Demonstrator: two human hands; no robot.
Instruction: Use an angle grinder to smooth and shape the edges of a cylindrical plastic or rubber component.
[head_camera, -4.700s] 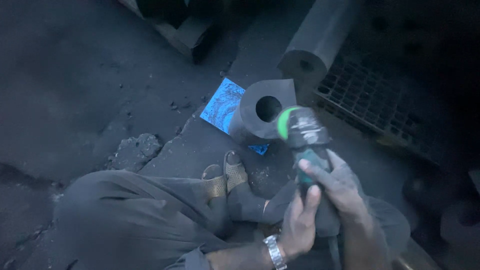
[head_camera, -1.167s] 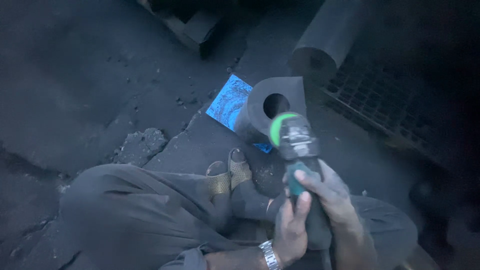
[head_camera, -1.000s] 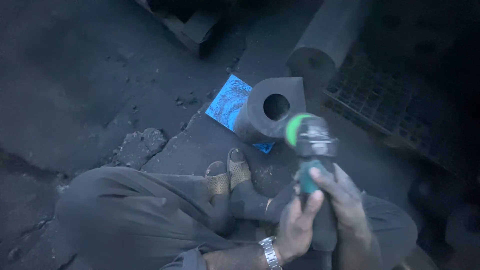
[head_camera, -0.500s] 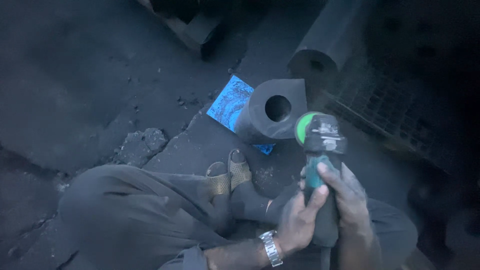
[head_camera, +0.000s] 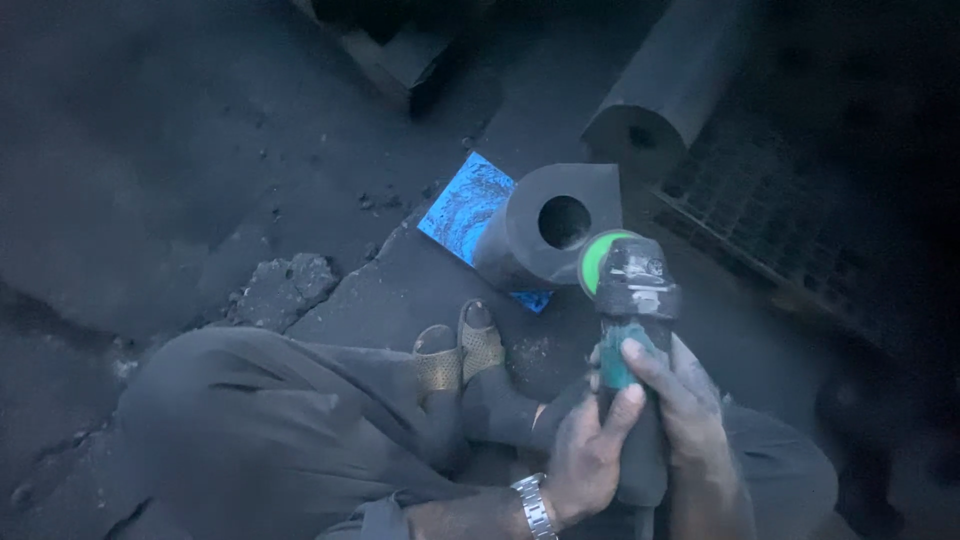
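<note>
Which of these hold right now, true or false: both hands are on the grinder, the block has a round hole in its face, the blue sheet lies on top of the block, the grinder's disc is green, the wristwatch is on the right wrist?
1. Both hands grip the angle grinder. True: the left hand and the right hand wrap its body.
2. The dark metal block has a round hole in its face. True.
3. The blue sheet lies on top of the block. False: it lies on the ground under and beside the block.
4. The grinder's disc is green. True.
5. The wristwatch is on the right wrist. False: it is on the left wrist.
</note>
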